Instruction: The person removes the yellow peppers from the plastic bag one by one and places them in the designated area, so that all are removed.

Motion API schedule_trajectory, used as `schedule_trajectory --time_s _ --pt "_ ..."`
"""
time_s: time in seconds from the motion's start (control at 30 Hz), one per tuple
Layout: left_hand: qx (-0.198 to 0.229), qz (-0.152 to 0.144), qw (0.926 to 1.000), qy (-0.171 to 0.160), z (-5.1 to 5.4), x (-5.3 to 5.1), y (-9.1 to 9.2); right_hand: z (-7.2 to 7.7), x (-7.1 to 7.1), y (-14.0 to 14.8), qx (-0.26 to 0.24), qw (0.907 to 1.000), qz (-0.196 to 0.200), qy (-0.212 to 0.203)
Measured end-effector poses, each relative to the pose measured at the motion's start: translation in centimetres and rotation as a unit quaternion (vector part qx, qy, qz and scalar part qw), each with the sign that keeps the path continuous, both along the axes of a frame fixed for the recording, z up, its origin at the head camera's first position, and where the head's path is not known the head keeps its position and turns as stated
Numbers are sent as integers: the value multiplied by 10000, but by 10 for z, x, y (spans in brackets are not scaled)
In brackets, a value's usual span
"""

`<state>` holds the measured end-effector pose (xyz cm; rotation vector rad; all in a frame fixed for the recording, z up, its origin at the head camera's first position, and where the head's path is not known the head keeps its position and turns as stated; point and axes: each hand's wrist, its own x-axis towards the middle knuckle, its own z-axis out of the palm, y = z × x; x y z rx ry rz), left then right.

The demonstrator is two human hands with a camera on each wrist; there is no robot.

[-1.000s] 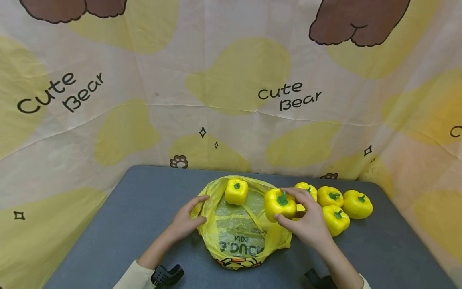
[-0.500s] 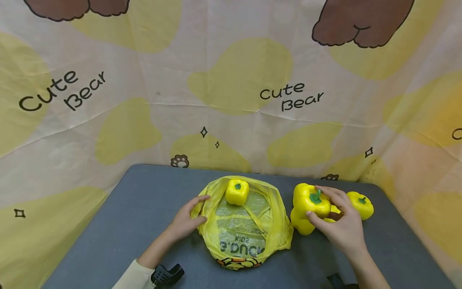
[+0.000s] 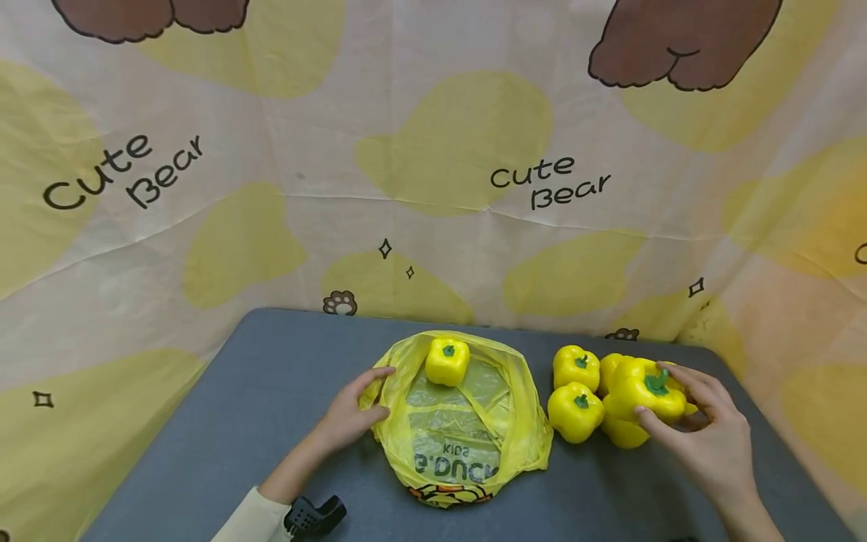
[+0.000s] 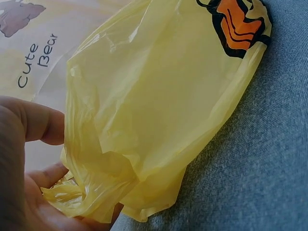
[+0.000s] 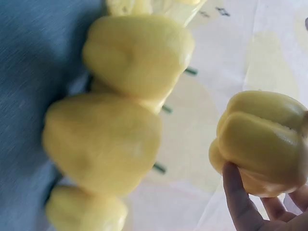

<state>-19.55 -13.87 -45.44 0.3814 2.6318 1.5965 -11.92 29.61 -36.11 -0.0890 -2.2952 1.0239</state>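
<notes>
In the head view, a yellow plastic bag (image 3: pixel 521 421) lies on the table with its mouth spread wide. One yellow bell pepper (image 3: pixel 447 361) sits inside it near the far rim. My left hand (image 3: pixel 348 412) holds the bag's left rim; its bunched edge lies between thumb and fingers in the left wrist view. My right hand (image 3: pixel 714 433) grips another yellow bell pepper (image 3: pixel 640 391) by its sides, green stem up. In the right wrist view this held pepper (image 5: pixel 260 139) is apart from the peppers on the table.
Right of the bag several yellow bell peppers stand close together, including a far one (image 3: pixel 576 366) and a near one (image 3: pixel 576 412). The held pepper partly hides others. A grey table (image 3: pixel 271 391) bears everything, with a printed cloth (image 3: pixel 433 150) behind it.
My right hand has moved to the right with the bell pepper, from the bag's right rim to over the peppers at the right. My left hand has stayed at the bag's rim.
</notes>
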Motion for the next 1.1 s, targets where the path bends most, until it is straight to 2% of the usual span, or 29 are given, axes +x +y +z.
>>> schedule_trajectory --time_s 0.23,0.5,0.87,1.1 --pt "21 -11 10000 -36 1 2 0 -9 8 29 -311 9988 -366 -37" --pt "31 -16 10000 0 0 1 -2 -21 6 54 -295 9964 -769 -205" --pt "8 -31 10000 31 -1 0 -3 -38 -1 74 -289 9931 -1006 -527" --pt "3 -55 10000 24 -1 0 -2 -52 -3 86 -2 9950 -828 -561"
